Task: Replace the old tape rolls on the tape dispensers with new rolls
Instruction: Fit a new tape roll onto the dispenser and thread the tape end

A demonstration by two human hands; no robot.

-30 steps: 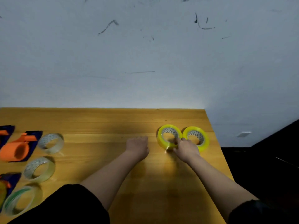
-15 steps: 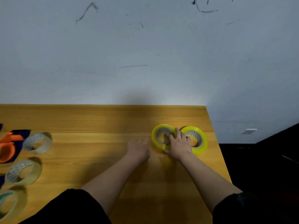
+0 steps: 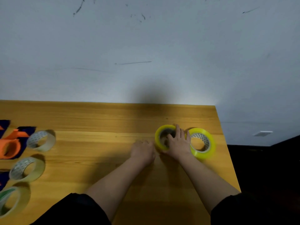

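the right hand (image 3: 177, 142) fingers (image 3: 170, 137), curled into the nearer yellow plastic tape roll (image 3: 159, 138), may knock the touching second yellow roll (image 3: 206, 148) off the wooden desk (image 3: 100, 120) edge just beyond it.

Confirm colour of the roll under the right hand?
Yellow roll, patterned inner core; right hand grips it. Head view.

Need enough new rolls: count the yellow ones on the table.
2. One yellow roll under the right hand, the other just right of it. None seem hidden.

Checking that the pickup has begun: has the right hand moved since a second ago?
Yes. The right hand has slid forward over the left yellow roll, fingers now inside its core, judged against the right yellow roll.
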